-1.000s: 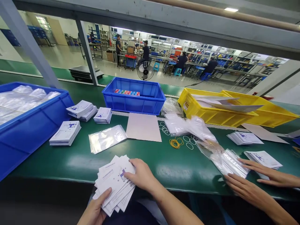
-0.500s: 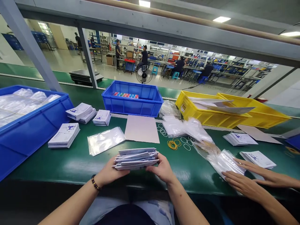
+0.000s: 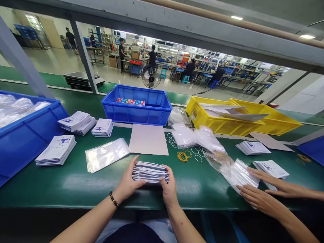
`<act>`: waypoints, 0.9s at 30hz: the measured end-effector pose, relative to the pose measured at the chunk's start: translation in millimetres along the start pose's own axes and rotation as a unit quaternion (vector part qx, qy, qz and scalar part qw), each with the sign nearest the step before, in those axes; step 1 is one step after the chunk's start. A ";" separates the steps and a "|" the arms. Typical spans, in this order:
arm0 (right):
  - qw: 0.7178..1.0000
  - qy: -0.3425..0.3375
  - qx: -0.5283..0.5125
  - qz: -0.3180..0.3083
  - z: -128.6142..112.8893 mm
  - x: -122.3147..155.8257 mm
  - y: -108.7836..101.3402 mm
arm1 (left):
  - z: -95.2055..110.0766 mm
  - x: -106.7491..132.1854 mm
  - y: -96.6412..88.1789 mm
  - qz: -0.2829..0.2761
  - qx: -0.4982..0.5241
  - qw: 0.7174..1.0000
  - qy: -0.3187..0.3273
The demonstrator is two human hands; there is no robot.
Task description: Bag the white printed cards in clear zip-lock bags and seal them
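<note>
A stack of white printed cards rests on the green table in front of me. My left hand grips its left end and my right hand grips its right end, fingers curled over the edges. A pile of clear plastic bags lies just to the left, and a grey cardboard sheet lies beyond the stack.
Card stacks sit at left by a blue bin of bags. A blue crate and yellow trays stand at the back. Rubber bands lie mid-table. A co-worker's hands press on bags at right.
The cards went from a loose fan held low near my lap to a squared stack set down on the table, with both hands closing on its ends.
</note>
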State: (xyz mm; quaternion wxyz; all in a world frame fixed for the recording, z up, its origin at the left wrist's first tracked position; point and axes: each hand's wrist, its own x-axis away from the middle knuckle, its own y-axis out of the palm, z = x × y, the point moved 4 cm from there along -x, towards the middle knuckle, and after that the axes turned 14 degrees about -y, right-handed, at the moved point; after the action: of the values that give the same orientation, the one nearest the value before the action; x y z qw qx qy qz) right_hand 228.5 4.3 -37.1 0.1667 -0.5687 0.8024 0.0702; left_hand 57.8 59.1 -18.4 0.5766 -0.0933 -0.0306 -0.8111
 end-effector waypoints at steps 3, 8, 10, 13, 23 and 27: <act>0.998 -0.001 0.037 0.049 -1.1 -2.1 5.6 | -0.1 0.3 9.8 0.048 0.061 0.997 0.008; 0.993 0.062 -0.018 0.095 2.9 -1.4 7.7 | -4.3 -4.8 16.1 0.067 0.136 0.984 -0.097; 0.992 0.069 -0.067 0.076 4.4 1.2 10.9 | -4.1 -4.6 17.7 0.034 0.159 0.981 -0.109; 0.995 0.030 -0.092 0.029 4.3 5.1 14.6 | -4.6 -2.2 18.8 0.010 0.205 0.974 -0.097; 0.977 -0.042 -0.042 -0.204 -10.3 11.3 1.3 | -27.2 5.7 20.7 -0.023 0.260 0.965 -0.037; 0.975 -0.030 -0.004 -0.220 -7.3 9.9 -4.0 | -27.2 3.1 19.8 0.001 0.243 0.968 -0.057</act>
State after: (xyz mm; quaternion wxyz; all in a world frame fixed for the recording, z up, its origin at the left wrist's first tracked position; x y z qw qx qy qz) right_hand 227.9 -8.1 -33.4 0.1998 -0.7297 0.6519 0.0514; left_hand 72.3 45.3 -45.7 0.5805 0.0034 -0.2593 -0.7719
